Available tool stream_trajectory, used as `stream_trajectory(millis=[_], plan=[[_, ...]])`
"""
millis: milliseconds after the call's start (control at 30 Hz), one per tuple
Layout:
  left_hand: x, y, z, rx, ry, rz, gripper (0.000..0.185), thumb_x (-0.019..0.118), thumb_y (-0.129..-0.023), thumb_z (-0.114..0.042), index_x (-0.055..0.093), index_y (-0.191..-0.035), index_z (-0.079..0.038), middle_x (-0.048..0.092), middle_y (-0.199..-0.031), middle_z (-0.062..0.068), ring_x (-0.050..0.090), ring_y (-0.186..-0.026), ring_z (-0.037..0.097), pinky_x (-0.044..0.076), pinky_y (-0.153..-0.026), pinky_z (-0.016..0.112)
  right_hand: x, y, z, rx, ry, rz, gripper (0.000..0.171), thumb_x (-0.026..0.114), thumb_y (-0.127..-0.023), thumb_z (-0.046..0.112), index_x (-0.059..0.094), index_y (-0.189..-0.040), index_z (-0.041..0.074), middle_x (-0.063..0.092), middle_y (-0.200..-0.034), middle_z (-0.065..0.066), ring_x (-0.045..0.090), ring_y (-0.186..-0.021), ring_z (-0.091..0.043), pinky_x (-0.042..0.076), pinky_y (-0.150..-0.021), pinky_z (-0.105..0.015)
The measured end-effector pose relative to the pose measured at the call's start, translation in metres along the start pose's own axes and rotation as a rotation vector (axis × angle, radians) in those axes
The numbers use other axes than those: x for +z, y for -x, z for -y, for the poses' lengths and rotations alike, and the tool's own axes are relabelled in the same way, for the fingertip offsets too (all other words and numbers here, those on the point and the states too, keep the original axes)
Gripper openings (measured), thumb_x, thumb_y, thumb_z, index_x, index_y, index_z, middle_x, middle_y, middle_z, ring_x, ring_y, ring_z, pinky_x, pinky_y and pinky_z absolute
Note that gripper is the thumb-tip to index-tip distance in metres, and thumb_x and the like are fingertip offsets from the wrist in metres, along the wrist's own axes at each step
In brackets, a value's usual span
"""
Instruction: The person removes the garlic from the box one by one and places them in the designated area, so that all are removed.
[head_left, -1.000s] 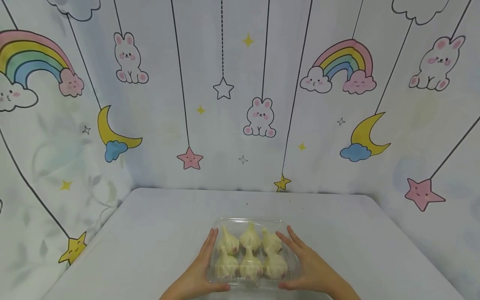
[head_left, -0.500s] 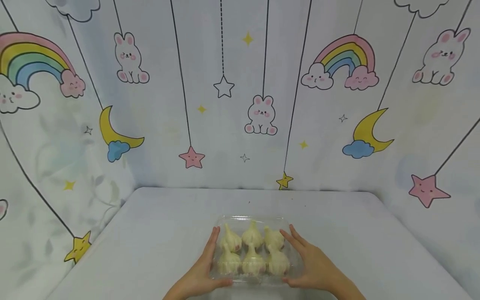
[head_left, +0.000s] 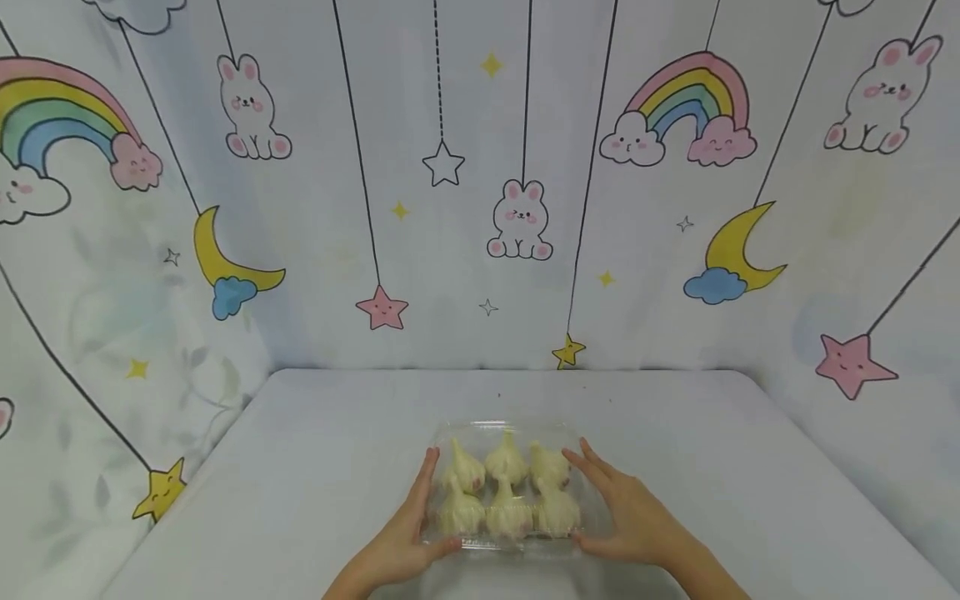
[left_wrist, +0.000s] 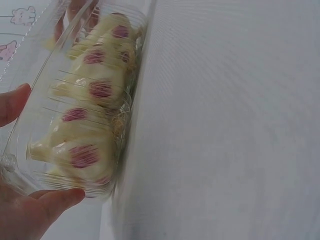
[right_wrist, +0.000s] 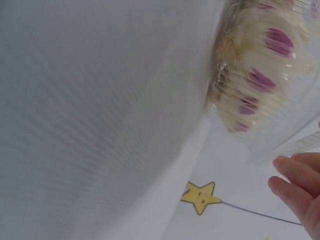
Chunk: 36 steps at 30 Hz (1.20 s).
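Note:
A clear plastic clamshell box (head_left: 495, 542) lies near the front middle of the table, its lid down over several pale garlic bulbs (head_left: 507, 518). Pink-purple patches mark the bulbs in both wrist views. My left hand (head_left: 401, 537) grips the box's left side, thumb at the front edge and fingers along the side. On the opposite side my right hand (head_left: 633, 521) holds it in the same way, fingertips near the far right corner. In the left wrist view the box's underside shows close to the white surface.
The white table (head_left: 300, 467) reaches to a cloth backdrop (head_left: 450, 275) printed with rabbits, stars, moons and rainbows, which also runs along both sides. A few tiny dark specks dot the table beyond the box.
The head view has tilted a little, so the backdrop sits higher. Both hands and the box have shifted slightly upward in the picture, the grip unchanged.

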<state>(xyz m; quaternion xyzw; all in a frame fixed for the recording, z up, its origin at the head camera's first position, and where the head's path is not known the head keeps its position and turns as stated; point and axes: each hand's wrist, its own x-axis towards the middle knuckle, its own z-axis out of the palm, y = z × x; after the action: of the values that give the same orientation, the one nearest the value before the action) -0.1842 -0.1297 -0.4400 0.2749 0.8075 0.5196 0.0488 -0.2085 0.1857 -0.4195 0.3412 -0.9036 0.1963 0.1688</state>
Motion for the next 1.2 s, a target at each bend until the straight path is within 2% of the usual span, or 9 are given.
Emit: stream_trajectory(millis=[67,133,267,533,667,867,1000,1100,1200], plan=[[-0.001,0.0,0.0,-0.001,-0.002,-0.004,0.099,0.062,-0.078,-0.02,-0.02,-0.133,-0.02,-0.022,-0.138,0.011,0.007,-0.117,0.052,0.026,-0.079,0.065,-0.001,0.0,-0.001,-0.033,0.002,-0.028,0.091,0.07,-0.062,0.045,0.024,-0.135,0.015,0.038,-0.13,-0.011,0.056,-0.084,-0.009,0.048,-0.069,-0.033],[-0.001,0.0,0.0,-0.007,-0.005,-0.009,0.098,0.061,-0.078,-0.02,-0.021,-0.133,-0.02,-0.02,-0.138,0.013,0.009,-0.117,0.052,0.026,-0.08,0.065,-0.003,0.0,-0.001,-0.055,-0.014,-0.041,0.093,0.068,-0.064,0.047,0.021,-0.135,0.009,0.04,-0.129,-0.003,0.05,-0.102,-0.016,0.046,-0.077,-0.039],[0.0,-0.001,-0.001,-0.023,0.008,-0.012,0.096,0.059,-0.08,-0.021,-0.021,-0.133,-0.021,-0.02,-0.138,0.015,0.008,-0.118,0.051,0.024,-0.082,0.065,-0.005,0.001,-0.002,-0.053,-0.038,-0.032,0.096,0.066,-0.067,0.046,0.014,-0.136,0.003,0.041,-0.128,0.004,0.044,-0.11,-0.017,0.042,-0.082,-0.042],[0.004,0.0,-0.001,-0.007,0.053,-0.037,0.088,0.053,-0.084,-0.016,-0.019,-0.133,-0.019,-0.021,-0.138,0.013,-0.003,-0.122,0.045,0.014,-0.088,0.063,-0.009,-0.002,-0.002,-0.004,-0.017,-0.011,0.078,0.061,-0.073,0.045,0.022,-0.135,0.018,0.035,-0.132,-0.009,0.045,-0.108,-0.023,0.042,-0.081,-0.045],[0.005,0.0,-0.001,-0.015,0.043,-0.053,0.085,0.05,-0.085,-0.008,-0.018,-0.134,-0.02,-0.021,-0.138,0.008,-0.007,-0.124,0.038,0.009,-0.092,0.061,-0.011,-0.005,-0.002,-0.003,-0.021,-0.006,0.073,0.061,-0.074,0.042,0.024,-0.133,0.02,0.036,-0.131,-0.011,0.045,-0.108,-0.024,0.042,-0.081,-0.045],[0.005,0.001,-0.003,-0.046,0.069,-0.073,0.086,0.048,-0.082,0.0,-0.017,-0.134,-0.023,-0.02,-0.139,0.004,-0.011,-0.125,0.031,0.007,-0.094,0.058,-0.013,-0.012,-0.001,0.002,-0.037,-0.015,0.069,0.061,-0.075,0.038,0.027,-0.133,0.022,0.042,-0.127,-0.002,0.046,-0.108,-0.021,0.042,-0.082,-0.044],[0.005,0.002,-0.004,-0.054,0.083,-0.078,0.086,0.047,-0.083,0.001,-0.018,-0.133,-0.025,-0.021,-0.139,0.004,-0.013,-0.125,0.03,0.005,-0.094,0.058,-0.014,-0.016,-0.002,-0.016,-0.055,-0.04,0.066,0.061,-0.075,0.035,0.03,-0.132,0.02,0.045,-0.123,0.005,0.046,-0.108,-0.019,0.042,-0.082,-0.042],[0.005,0.002,-0.005,-0.059,0.098,-0.072,0.086,0.047,-0.084,0.0,-0.018,-0.132,-0.03,-0.022,-0.138,0.003,-0.014,-0.125,0.03,0.004,-0.094,0.059,-0.015,-0.019,-0.002,-0.025,-0.063,-0.056,0.063,0.062,-0.075,0.033,0.033,-0.13,0.019,0.048,-0.121,0.005,0.047,-0.107,-0.019,0.042,-0.081,-0.041],[0.005,0.002,-0.006,-0.066,0.118,-0.067,0.086,0.046,-0.084,-0.001,-0.019,-0.132,-0.028,-0.023,-0.138,0.003,-0.016,-0.125,0.029,0.002,-0.093,0.059,-0.016,-0.021,-0.003,-0.024,-0.066,-0.053,0.061,0.062,-0.075,0.032,0.035,-0.129,0.021,0.049,-0.12,0.005,0.047,-0.108,-0.018,0.042,-0.081,-0.041]])
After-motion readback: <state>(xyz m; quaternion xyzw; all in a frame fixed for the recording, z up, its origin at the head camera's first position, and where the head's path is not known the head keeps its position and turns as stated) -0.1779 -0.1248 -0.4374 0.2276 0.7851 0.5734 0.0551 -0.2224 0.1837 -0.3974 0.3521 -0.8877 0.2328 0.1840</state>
